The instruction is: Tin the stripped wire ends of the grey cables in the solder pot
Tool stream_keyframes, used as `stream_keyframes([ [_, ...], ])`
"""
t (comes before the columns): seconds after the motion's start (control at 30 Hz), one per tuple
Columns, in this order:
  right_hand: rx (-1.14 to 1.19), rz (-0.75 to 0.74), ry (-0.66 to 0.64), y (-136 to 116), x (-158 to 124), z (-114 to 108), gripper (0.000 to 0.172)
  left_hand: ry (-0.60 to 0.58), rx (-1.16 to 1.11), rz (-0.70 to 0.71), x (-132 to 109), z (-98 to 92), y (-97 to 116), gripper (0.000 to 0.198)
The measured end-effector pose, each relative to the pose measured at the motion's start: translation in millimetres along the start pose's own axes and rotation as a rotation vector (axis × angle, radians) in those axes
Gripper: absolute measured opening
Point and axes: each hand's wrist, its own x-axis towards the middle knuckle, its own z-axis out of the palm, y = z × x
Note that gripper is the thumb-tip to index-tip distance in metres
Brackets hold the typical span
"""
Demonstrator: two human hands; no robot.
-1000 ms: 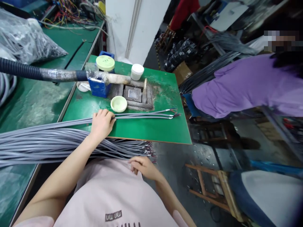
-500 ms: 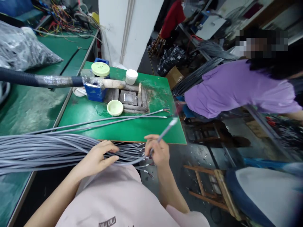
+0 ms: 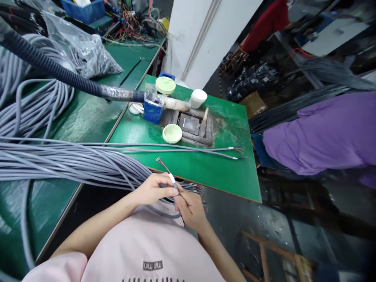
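Note:
The end of a grey cable [image 3: 175, 185] is held upright in front of my chest, with a white band and thin red and dark wires fanning out at its tip. My left hand [image 3: 154, 190] closes its thumb and fingers on it just below the band. Right beside it, my right hand [image 3: 190, 205] grips the same cable slightly lower. A thick bundle of grey cables [image 3: 96, 164] runs in from the left and passes behind my hands. Two separate cables [image 3: 188, 148] lie across the green board [image 3: 229, 176], their stripped ends pointing right.
On the board sit a square metal pot [image 3: 190, 124] in a sooty frame, a pale green dish [image 3: 172, 134], a white tub [image 3: 198, 98] and a blue holder [image 3: 152, 111]. A ribbed hose [image 3: 70, 80] arches over from the left. A person in purple [image 3: 323, 133] is at the right.
My right hand has brought the cable end left, and it now points up and left. My left hand has moved from the bundle onto this cable. The view has shifted left.

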Motion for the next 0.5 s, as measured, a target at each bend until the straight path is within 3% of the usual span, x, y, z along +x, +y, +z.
stream_keyframes([
  [0.07, -0.029, 0.004, 0.031, -1, 0, 1, 0.031, 0.064, -0.103, -0.037, 0, 0.1, -1, 0.024],
  [0.27, -0.098, 0.002, 0.077, 1, -1, 5, 0.027, 0.443, -0.306, -0.053, 0, -3.6, 5, 0.026],
  [0.5, -0.134, -0.025, 0.057, 2, -2, 10, 0.026, 0.551, -0.351, -0.048, 2, -2.6, 11, 0.023],
])
